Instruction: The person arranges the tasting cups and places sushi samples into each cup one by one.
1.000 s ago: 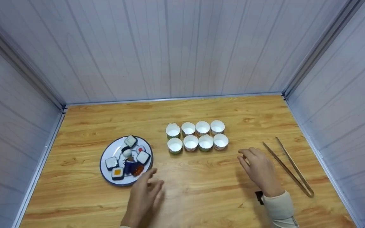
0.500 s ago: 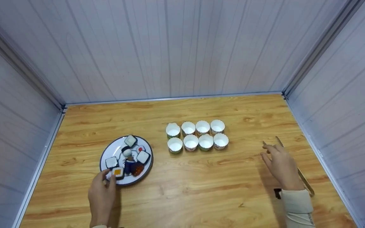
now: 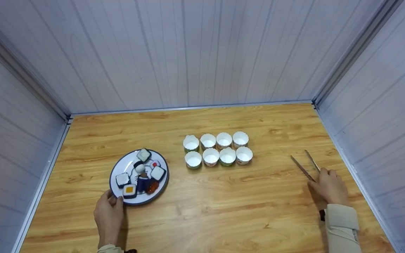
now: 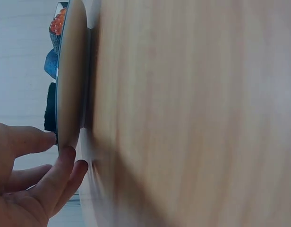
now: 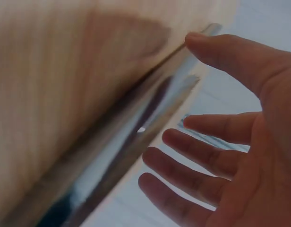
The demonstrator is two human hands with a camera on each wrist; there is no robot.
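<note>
A white plate with a dark blue rim stands at the left of the table. My left hand grips its near left edge; in the left wrist view the thumb lies at the rim and fingertips reach beneath. Several sushi-like pieces rest on the plate, among them a square one with a yellow centre and one with orange roe on top. At the right, my right hand is over metal tongs, its fingers extended and spread. The thumb is against or very near one arm of the tongs; contact is unclear.
Several white paper cups stand in two rows at the middle of the wooden table. Pale panel walls enclose the table at the back, left and right.
My left hand moved left from beside the plate's near right edge and took hold of its near left edge. My right hand moved right and down to the tongs. The cups stayed in place.
</note>
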